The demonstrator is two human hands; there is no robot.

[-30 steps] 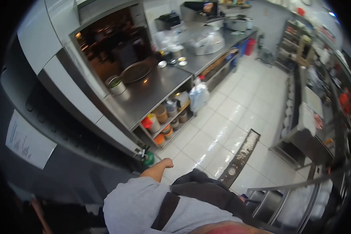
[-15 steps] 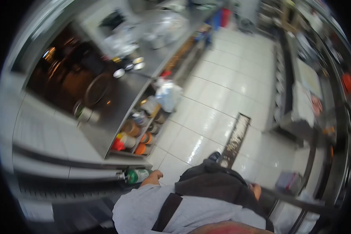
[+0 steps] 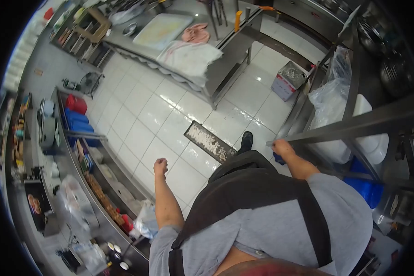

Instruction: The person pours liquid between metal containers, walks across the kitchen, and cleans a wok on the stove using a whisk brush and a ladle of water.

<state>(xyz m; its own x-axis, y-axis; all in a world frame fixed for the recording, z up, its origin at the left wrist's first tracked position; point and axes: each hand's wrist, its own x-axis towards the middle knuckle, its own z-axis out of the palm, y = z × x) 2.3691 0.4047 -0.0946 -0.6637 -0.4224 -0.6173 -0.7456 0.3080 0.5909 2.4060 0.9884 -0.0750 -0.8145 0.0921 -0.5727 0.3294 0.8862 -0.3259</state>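
Two bare hands either side of a black apron (image 3: 244, 195), left hand (image 3: 160, 166) over glossy white floor tiles (image 3: 145, 145), its fingers loosely curled in, right hand (image 3: 284, 149) at the end of a grey steel rack rail (image 3: 336, 130), small dark-blue item (image 3: 278, 159) just under it, whether those fingers grip either, I can't tell.

No lettering, brand or number is standing out legibly. The carton (image 3: 284, 88) on the floor near the steel rack (image 3: 336, 131) is bearing printed marks on its side, too small to read; packages (image 3: 20, 124) along the left shelf are appearing too blurred.
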